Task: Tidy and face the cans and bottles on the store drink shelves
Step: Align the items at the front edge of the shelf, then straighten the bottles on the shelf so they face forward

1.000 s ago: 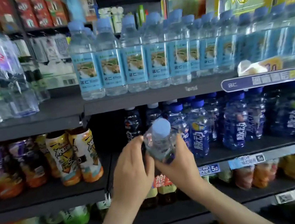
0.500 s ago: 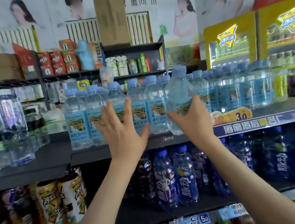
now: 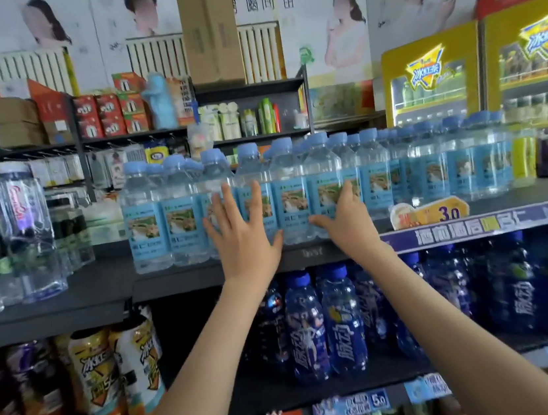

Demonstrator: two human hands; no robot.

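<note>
A row of clear water bottles (image 3: 144, 219) with light blue caps and labels stands along the front of the upper dark shelf (image 3: 184, 277). My right hand (image 3: 349, 225) grips one water bottle (image 3: 322, 174) in that row, thumb on its front and fingers round its right side; the bottle stands upright on the shelf. My left hand (image 3: 242, 242) lies flat with fingers spread against the labels of the two bottles just to the left.
Dark blue sports drink bottles (image 3: 307, 334) fill the shelf below. Yellow-labelled tea bottles (image 3: 96, 374) stand at lower left, large clear bottles (image 3: 27, 237) at upper left. A price tag (image 3: 439, 213) sits on the shelf edge; yellow fridges (image 3: 432, 77) stand behind at right.
My right hand lifted the water bottle from the lower shelf up into the upper row and set it upright. My left hand let go and now presses on neighbouring bottles.
</note>
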